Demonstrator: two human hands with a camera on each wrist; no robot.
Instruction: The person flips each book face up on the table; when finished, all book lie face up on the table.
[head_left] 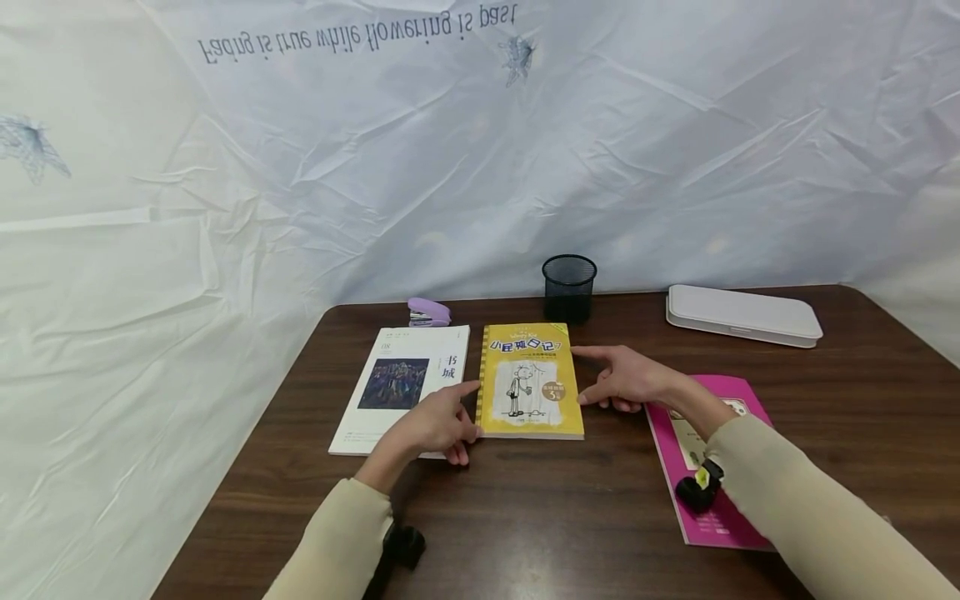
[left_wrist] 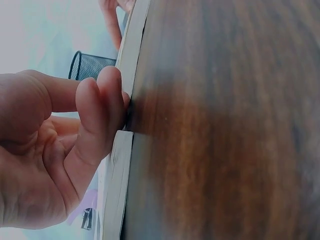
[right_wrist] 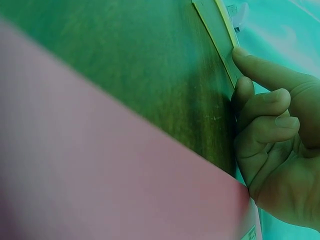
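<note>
A yellow book (head_left: pixel 531 379) with a cartoon cover lies flat on the brown table (head_left: pixel 525 517). My left hand (head_left: pixel 442 421) is at its left edge, fingertips bent against the side of the book (left_wrist: pixel 132 45), as the left wrist view of the hand (left_wrist: pixel 107 100) shows. My right hand (head_left: pixel 622 379) is at the right edge, index finger stretched along it and the other fingertips touching the edge (right_wrist: pixel 215 30); the right wrist view shows that hand (right_wrist: pixel 270 130) close up. Neither hand wraps round the book.
A white book (head_left: pixel 405 383) lies just left of the yellow one, partly under my left hand. A pink book (head_left: pixel 708 467) lies under my right forearm. At the back stand a purple stapler (head_left: pixel 429 312), a black mesh cup (head_left: pixel 568 287) and a white case (head_left: pixel 742 315).
</note>
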